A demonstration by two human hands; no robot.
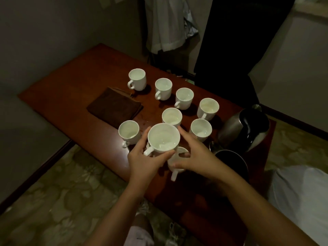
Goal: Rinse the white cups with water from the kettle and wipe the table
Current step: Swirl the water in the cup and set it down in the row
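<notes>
The left hand [142,159] wraps its fingers and thumb round a round white china cup with a small loop handle [163,140], lifted up a little. The right hand [192,154] is spread, with its fingers on a second white cup lying low under it [174,165], whose handle pokes back toward the person. I cannot tell if that hand is squeezing the cup or only resting on it.

The held cup looks light but hard, and it would break if dropped. It seems wet and shiny inside, so it may be slippery. The side wall or the loop handle looks like the best place to grip.

Past the fingertips, seven more white cups [171,116] stand open side up on the dark red-brown wooden table [62,96]. Some seem to have a little water in them, but it is too dim to be sure.

Just beyond the right hand sits a dark round bowl [230,159]; I cannot see what is in it. Behind the bowl stands the shiny silver metal kettle with a black handle [245,130]. Beyond the left hand lies a folded brown cloth [114,107], soft, ready for wiping.
</notes>
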